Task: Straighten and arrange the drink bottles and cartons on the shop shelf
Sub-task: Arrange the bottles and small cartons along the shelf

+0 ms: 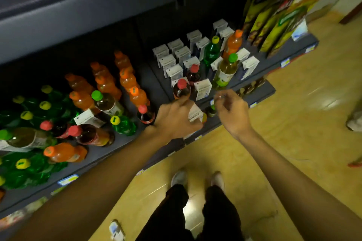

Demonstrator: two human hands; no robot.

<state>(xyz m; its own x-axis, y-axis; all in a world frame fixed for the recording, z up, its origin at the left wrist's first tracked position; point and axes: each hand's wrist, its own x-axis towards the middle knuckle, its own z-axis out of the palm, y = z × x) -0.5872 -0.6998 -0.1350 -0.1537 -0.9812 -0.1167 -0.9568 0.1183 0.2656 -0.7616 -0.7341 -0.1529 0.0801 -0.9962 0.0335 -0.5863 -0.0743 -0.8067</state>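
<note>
Your left hand [174, 117] grips a white carton [195, 114] at the shelf [160, 88] front edge; right hand [232, 109] hovers loosely curled, holding nothing. Seat the carton upright beside the red-capped bottle [181, 89], label outward, without nudging neighbours.

This was a shop: a long dark shelf [156, 82] carried rows of orange bottles [125, 76], white cartons [177, 58] and yellow snack bags [274, 25], with price tags [67, 180] clipped along its near edge.
</note>
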